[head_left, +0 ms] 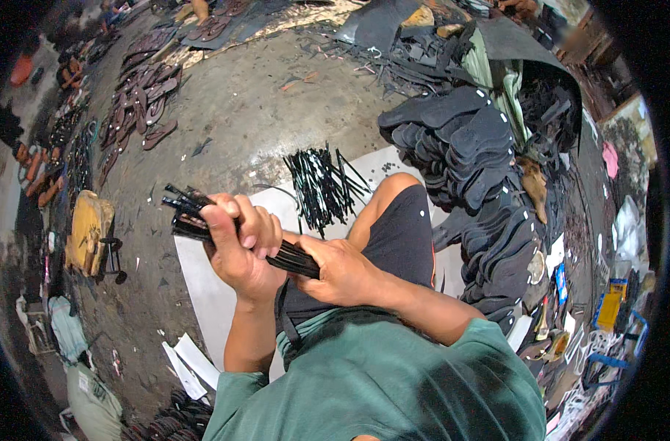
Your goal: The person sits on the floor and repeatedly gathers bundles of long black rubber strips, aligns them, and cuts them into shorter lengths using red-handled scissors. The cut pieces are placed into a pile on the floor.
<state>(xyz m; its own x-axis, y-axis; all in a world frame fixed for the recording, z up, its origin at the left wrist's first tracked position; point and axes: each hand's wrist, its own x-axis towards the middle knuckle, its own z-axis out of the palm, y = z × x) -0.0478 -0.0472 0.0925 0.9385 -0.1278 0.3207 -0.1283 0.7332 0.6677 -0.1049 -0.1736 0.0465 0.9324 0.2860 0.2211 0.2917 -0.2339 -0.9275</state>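
Spreading underneath everything, a grey floor (pixel 239 95) bears a pale sheet (pixel 210 305) around the centre, stacked black soles (pixel 452 143) at two o'clock and brown sandals (pixel 140 103) at ten. Near centre, toward twelve, lies a heap (pixel 316 192) of black strips; at nine, the left hand (pixel 243 242) curls around a similar bundle (pixel 294 259), the right hand (pixel 342 270) gripping its four-o'clock end.

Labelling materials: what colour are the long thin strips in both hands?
Glossy black; the held long, thin strips show best in the head view.
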